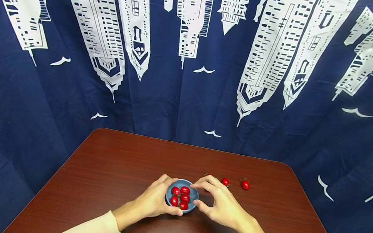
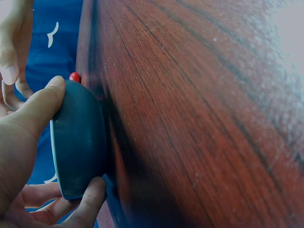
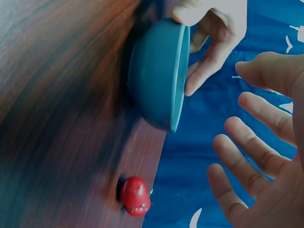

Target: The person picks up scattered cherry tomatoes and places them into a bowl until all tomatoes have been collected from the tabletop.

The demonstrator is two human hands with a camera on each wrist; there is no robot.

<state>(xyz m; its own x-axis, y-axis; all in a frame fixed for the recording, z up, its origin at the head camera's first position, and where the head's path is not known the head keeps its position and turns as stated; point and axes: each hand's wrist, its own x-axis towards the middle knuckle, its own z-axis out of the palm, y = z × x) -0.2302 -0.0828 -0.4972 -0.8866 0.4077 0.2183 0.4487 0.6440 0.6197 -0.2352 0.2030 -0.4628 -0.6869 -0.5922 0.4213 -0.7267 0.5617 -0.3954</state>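
A small blue bowl (image 1: 194,193) stands on the table with several red cherry tomatoes (image 1: 184,198) inside. My left hand (image 1: 158,197) grips the bowl from the left, thumb at the near side and fingers around the far side. In the left wrist view, that thumb and the fingers clasp the bowl's wall (image 2: 78,137). Over the bowl's right rim hovers my right hand (image 1: 220,202), fingers spread and holding nothing. The right wrist view shows its fingers (image 3: 259,152) extended beside the bowl (image 3: 154,76), apart from it.
Right of the bowl, behind my right hand, lie two loose cherry tomatoes (image 1: 245,184); a third, partly hidden tomato (image 1: 209,174) peeks out above the knuckles. The brown wooden table (image 1: 125,163) ends at a dark blue curtain (image 1: 160,101) printed with white buildings.
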